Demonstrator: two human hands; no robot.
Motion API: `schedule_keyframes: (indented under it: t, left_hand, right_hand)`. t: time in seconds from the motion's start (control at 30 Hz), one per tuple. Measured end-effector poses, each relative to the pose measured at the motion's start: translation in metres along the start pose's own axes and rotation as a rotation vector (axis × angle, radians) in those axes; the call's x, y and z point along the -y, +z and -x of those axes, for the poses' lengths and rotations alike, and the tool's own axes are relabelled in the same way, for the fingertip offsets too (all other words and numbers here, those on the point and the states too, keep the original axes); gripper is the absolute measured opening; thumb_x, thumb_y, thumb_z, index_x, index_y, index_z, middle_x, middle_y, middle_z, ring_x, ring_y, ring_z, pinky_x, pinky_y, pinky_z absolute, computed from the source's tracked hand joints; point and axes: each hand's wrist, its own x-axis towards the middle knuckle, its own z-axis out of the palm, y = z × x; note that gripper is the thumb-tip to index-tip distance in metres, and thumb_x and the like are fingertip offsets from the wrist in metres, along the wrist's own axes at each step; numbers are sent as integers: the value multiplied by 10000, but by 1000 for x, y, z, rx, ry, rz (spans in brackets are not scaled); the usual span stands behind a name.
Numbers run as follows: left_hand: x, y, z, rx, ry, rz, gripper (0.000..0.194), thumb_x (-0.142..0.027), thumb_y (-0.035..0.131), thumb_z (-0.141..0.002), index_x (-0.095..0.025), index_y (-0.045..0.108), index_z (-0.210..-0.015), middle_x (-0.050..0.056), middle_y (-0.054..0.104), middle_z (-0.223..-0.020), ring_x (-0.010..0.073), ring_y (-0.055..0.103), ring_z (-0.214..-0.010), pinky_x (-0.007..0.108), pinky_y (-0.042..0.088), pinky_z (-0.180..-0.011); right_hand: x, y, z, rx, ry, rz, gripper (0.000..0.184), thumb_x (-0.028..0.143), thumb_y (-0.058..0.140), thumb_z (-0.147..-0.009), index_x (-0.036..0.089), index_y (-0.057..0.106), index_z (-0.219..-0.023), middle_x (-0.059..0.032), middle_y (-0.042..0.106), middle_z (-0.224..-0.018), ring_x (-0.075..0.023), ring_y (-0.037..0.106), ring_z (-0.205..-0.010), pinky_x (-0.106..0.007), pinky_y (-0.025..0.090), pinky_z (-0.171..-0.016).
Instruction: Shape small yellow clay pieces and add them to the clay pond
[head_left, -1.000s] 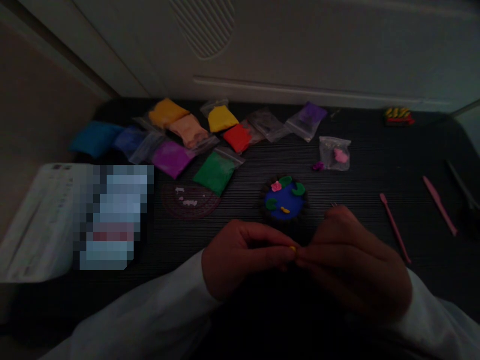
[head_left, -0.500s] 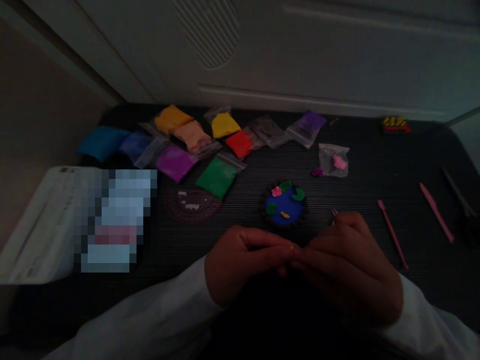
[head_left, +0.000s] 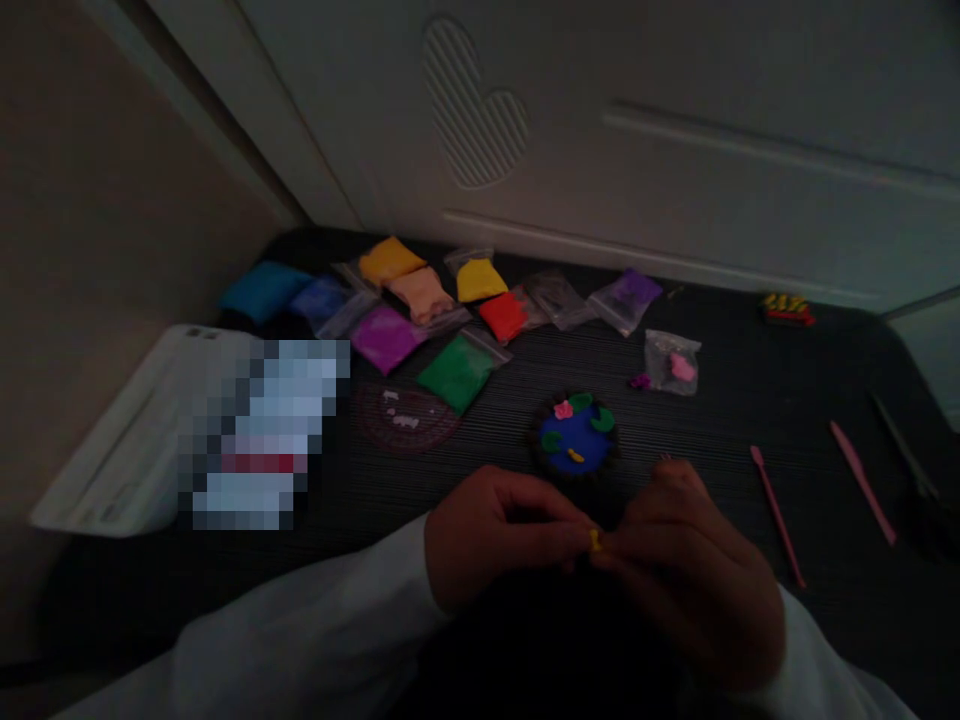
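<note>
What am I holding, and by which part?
A small yellow clay-like piece, by its sides, between your left hand and right hand. Thin pinkish prongs show beyond the right; whether that hand grips them is unclear.

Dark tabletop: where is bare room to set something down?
Between the yellow-and-red piece and the pink knife-shaped tool; more narrowly, between the round blue disc and the green clay bag. Coloured clay bags crowd the far left; the left hand and right hand fill the near middle.

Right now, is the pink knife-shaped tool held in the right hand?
No, the pink knife-shaped tool lies on the dark table, apart from the right hand, which pinches a small yellow piece.
</note>
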Motion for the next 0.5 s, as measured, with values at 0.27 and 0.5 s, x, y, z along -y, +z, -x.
schedule_keyframes:
  t: [0.27, 0.5]
  left_hand:
    - [10, -4, -9, 91, 22, 93, 142, -247, 736, -532, -144, 654, -585, -35, 607, -550, 65, 497, -521, 188, 349, -521]
    - [12, 0, -15, 10, 128, 29, 243, -313, 743, -509, -143, 637, -647, -45, 594, -604, 58, 498, -547, 187, 386, -570]
  right_hand:
    - [2, 0, 0, -28, -157, 128, 136, 155, 553, -757, 152, 613, -879, -4, 611, -635, -110, 553, -554, -319, 444, -629]
    - [-8, 3, 10, -47, -254, 162, 178, 71, 544, -715, 123, 625, -865, -36, 595, -627, -130, 546, -560, -297, 479, -547]
